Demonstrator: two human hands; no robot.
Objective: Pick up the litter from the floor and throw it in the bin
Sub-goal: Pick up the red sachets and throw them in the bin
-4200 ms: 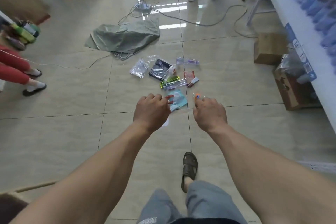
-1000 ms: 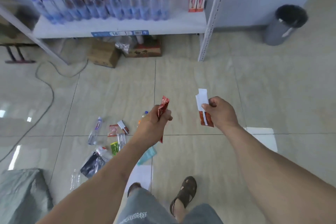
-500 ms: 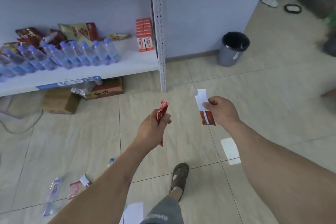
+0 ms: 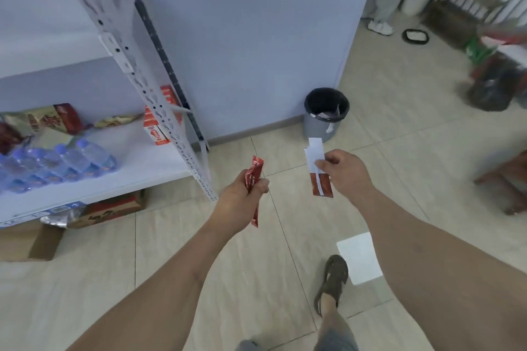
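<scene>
Beige tiled floor, pale blue wall, white shelf.

Two hands are showing, the left hand gripping one red wrapper and the right hand pinching one red-and-white wrapper. One bin is standing just beyond the right hand, and one white sheet is lying on the floor below it. Left of the left hand, one shelf is carrying a blurred row of bottles too smeared to count, with two boxes sitting under it, one plain and one printed.
</scene>
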